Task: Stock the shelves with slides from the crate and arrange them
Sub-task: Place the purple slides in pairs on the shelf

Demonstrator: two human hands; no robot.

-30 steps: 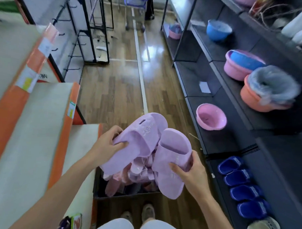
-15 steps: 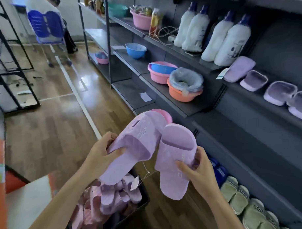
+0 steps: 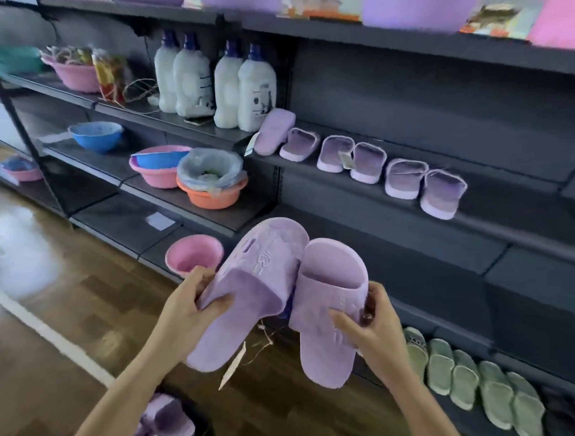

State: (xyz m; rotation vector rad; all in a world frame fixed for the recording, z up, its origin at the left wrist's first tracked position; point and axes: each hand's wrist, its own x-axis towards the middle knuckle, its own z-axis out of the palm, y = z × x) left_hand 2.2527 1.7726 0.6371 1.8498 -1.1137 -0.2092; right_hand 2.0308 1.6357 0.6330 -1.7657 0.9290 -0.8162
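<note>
I hold a pair of lilac slides in front of the dark shelving. My left hand (image 3: pixel 185 312) grips the left slide (image 3: pixel 244 291) by its side. The right slide (image 3: pixel 328 304) is in my right hand (image 3: pixel 370 335), heel pointing down. A paper tag on a string (image 3: pixel 233 366) dangles between them. On the middle shelf (image 3: pixel 494 221) stand several lilac slides (image 3: pixel 366 163) in a row, with one leaning at the row's left end (image 3: pixel 273 131). The crate (image 3: pixel 166 419) with more lilac slides shows at the bottom edge, left of centre.
White detergent bottles (image 3: pixel 219 85) stand on the shelf to the left. Below them sit pink, blue and orange basins (image 3: pixel 186 175), and a pink tub (image 3: pixel 193 257) on the lowest tier. Green slides (image 3: pixel 476 384) line the bottom shelf at right. Wooden floor lies at left.
My view has swung right from the aisle and crate to face the shelving. Both hands have carried the pair of slides up and away from the crate.
</note>
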